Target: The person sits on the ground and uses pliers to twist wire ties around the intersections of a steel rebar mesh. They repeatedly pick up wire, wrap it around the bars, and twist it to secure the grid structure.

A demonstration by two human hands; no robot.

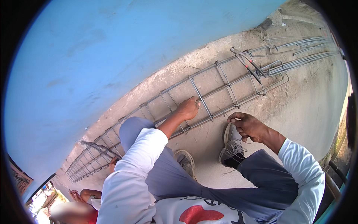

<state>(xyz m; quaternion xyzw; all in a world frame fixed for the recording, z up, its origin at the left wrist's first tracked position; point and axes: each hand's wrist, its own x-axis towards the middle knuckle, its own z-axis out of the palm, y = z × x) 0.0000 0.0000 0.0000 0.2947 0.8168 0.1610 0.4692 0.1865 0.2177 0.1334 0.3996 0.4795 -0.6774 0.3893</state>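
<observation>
A long rebar cage (pixel 199 96) of steel rods and square stirrups lies on the ground, running from lower left to upper right. My left hand (pixel 187 108) is closed around one of its long rods near the middle, beside a stirrup. To the right, just off the cage's near side, my right hand (pixel 248 127) is closed in a pinch on a thin tie wire (pixel 225 112). Both ends of the wire are hard to follow. Pincers (pixel 247 64) with red marks on the handles rest across the cage's far right part.
Loose steel rods (pixel 309 59) lie at upper right. A blue wall (pixel 112 48) rises behind the cage. A bundle of thin wires (pixel 100 146) lies on the cage's left part. Another person's hand (pixel 76 195) shows at lower left. My shoe (pixel 233 145) stands below my right hand.
</observation>
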